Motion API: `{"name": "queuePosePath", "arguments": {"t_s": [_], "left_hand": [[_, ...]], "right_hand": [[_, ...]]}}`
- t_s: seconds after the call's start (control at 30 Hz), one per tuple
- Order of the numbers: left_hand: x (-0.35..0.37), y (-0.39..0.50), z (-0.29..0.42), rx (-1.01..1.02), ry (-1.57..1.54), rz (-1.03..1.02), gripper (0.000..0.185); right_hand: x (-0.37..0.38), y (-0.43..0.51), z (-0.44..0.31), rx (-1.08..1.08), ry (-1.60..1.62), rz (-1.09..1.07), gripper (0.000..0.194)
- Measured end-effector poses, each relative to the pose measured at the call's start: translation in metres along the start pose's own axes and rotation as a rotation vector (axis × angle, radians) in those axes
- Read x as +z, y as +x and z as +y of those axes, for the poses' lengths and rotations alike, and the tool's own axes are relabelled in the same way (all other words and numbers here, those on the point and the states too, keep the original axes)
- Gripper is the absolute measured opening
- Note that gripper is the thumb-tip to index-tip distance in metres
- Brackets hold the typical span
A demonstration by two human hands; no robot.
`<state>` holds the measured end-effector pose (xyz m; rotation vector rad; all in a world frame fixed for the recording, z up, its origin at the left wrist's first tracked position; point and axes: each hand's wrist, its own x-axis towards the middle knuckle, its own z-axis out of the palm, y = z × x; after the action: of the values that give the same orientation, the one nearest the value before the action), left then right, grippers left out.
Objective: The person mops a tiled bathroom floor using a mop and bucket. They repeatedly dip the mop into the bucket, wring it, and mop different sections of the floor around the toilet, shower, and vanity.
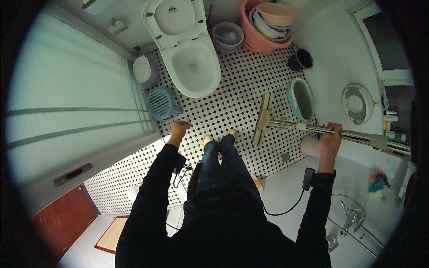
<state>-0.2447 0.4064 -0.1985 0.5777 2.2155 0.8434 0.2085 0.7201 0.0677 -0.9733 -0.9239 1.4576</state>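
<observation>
My right hand [331, 139] grips the metal pole of a sponge mop [355, 135] at the right. The mop's beige head [262, 120] is over the tiled floor, to the right of my feet. A push-pull linkage joins pole and head. My left hand [180, 129] has its fingers curled and nothing visible in it; it hovers near a blue slatted plastic stool [162, 103]. Ahead of me stands a white toilet [196, 67] with its lid and seat raised.
Pink and other coloured basins [264, 37], a clear purple tub [228, 37] and a dark bin [300, 60] stand along the far wall. A pale blue oval bucket [301, 99] is by the right wall. A frosted glass door [77, 97] is at left, a shower tap [350, 217] lower right.
</observation>
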Motion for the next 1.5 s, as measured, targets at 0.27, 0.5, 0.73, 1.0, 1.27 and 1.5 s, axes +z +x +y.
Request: {"name": "queuePosePath", "arguments": {"t_s": [0.27, 0.5, 0.73, 1.0, 1.27, 1.5], "left_hand": [[-0.021, 0.183, 0.073, 0.239, 0.027, 0.115, 0.029], [-0.046, 0.263, 0.143, 0.324, 0.552, 0.221, 0.024], [-0.054, 0.241, 0.203, 0.386, 0.571, 0.396, 0.016], [-0.057, 0.262, 0.214, 0.304, 0.669, 0.465, 0.034], [0.010, 0.260, 0.175, 0.083, 0.534, 0.179, 0.055], [0.104, 0.177, 0.181, 0.087, 0.376, -0.341, 0.053]], "right_hand": [[-0.054, 0.051, 0.011, 0.012, -0.054, -0.051, 0.018], [-0.085, 0.068, -0.002, 0.113, -0.023, -0.007, 0.020], [-0.108, 0.089, 0.003, 0.090, -0.064, -0.063, 0.024], [-0.129, 0.095, 0.006, 0.100, -0.121, 0.024, 0.024], [-0.133, 0.111, 0.023, 0.207, -0.256, 0.076, 0.013], [-0.091, 0.161, 0.084, 0.152, -0.446, 0.073, 0.009]]}}
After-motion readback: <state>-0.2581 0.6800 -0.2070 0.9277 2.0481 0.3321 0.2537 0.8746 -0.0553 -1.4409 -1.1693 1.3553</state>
